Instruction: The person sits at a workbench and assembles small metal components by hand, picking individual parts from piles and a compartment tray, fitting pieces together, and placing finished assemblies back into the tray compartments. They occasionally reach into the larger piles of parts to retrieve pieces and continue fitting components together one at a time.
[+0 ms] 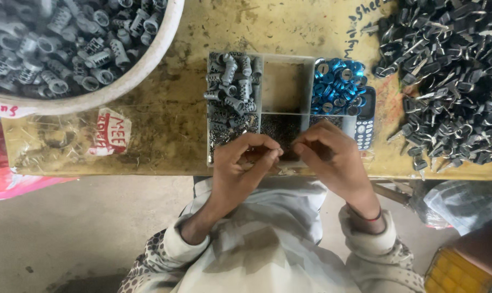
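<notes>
My left hand (240, 165) and my right hand (333, 157) meet fingertip to fingertip over the near edge of a clear compartment tray (285, 58). Between the fingers sits something small and dark; I cannot tell what it is. The tray's left compartment holds grey cylindrical parts (232, 84). Its right compartment holds blue round caps (337, 86). A near middle compartment is full of tiny dark bits (278, 127), right under my fingertips. The far middle compartment looks bare.
A big white tub (148, 65) of grey cylinders stands at the far left. A heap of dark metal pieces (452, 81) covers the bench's right side. A blue keypad phone (365, 122) lies beside the tray. The worn wooden bench (164, 119) ends just before my lap.
</notes>
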`<state>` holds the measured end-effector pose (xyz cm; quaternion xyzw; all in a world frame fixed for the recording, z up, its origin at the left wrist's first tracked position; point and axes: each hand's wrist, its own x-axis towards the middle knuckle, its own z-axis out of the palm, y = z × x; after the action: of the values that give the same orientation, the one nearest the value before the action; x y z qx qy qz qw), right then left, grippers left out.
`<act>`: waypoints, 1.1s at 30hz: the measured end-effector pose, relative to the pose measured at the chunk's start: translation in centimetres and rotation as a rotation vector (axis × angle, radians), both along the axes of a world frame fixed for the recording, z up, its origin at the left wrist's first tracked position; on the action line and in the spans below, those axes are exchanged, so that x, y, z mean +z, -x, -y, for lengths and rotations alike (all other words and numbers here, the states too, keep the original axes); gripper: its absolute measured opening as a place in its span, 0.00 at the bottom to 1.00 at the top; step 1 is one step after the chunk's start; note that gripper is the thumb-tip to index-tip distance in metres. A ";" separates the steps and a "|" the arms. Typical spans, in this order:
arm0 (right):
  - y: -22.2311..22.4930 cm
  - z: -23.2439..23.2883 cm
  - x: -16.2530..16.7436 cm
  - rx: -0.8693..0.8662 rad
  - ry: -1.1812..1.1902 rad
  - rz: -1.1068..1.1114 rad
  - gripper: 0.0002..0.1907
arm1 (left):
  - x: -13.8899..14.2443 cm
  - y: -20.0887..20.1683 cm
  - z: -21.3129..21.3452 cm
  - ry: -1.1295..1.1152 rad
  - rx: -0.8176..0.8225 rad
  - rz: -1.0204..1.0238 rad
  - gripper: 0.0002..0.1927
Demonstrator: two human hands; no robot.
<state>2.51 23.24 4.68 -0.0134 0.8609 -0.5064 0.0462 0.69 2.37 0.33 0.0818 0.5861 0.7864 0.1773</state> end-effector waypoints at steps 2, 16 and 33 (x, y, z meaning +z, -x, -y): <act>-0.8 -0.2 -0.8 -0.049 0.323 0.138 0.03 | 0.2 -0.1 -0.2 0.079 0.005 -0.076 0.06; -2.3 1.4 -2.9 -0.098 0.541 0.080 0.03 | 1.5 -0.5 -1.0 0.102 0.030 0.014 0.10; -1.4 1.8 0.2 -0.025 0.140 -0.011 0.05 | 0.3 -0.2 -0.3 0.278 -0.052 -0.272 0.09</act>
<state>3.87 21.48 4.92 -0.0089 0.8238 -0.5659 0.0340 0.85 2.68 0.59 0.1770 0.7054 0.6746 0.1264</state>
